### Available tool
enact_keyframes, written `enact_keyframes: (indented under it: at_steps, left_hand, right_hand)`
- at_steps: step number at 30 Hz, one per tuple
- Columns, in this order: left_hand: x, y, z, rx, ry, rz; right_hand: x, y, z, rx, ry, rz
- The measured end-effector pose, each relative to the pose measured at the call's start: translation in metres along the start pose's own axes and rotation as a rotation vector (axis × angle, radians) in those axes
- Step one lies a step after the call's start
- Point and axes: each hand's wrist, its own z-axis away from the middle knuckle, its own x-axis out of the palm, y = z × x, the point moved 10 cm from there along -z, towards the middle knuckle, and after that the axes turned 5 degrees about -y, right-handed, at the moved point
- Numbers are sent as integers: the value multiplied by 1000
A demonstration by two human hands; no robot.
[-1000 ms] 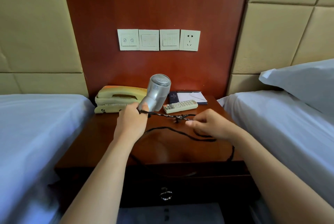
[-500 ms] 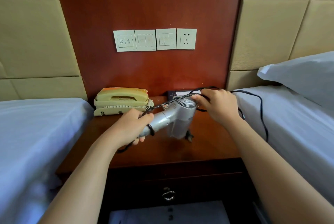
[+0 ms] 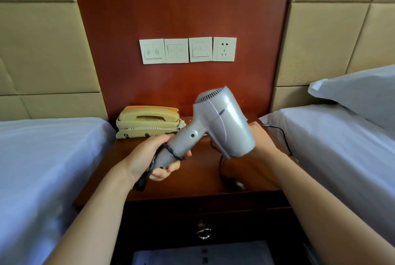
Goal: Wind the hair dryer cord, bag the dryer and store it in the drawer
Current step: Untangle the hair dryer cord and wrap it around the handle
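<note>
- Above the nightstand, your left hand grips the hair dryer by its handle, with a turn of cord looped round it.
- Your right hand sits mostly hidden behind the barrel; its grip cannot be told.
- Rightward, cord crosses the bed edge, then vanishes behind your forearm.
</note>
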Motion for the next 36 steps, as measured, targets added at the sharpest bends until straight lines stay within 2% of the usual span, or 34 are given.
enact_keyframes:
  at_steps: [1,2,8,15,19,22,27,30,36]
  left_hand:
    - [0,2,-1,11,-7,44]
    - [-1,5,-1,33,-2,76]
    - [-31,14,5,223,258,170]
    - [-67,9,6,312,521,299]
    - [-78,23,24,355,766,-121]
    - [-70,32,27,370,816,-349]
    - [-52,47,28,382,942,-689]
    - [-44,50,27,352,1000,-804]
    - [-28,54,27,239,1098,-985]
  right_hand:
    - [11,9,2,63,-70,-57]
    - [18,7,2,35,-89,-69]
    - [25,-33,9,-241,-40,252]
    - [16,-69,22,-450,116,348]
    - [-10,-97,31,-542,271,345]
    - [-28,-103,33,-520,355,319]
    - [-32,-122,37,-572,394,202]
    - [-39,-131,37,-574,445,169]
    - [-27,-143,42,-651,434,120]
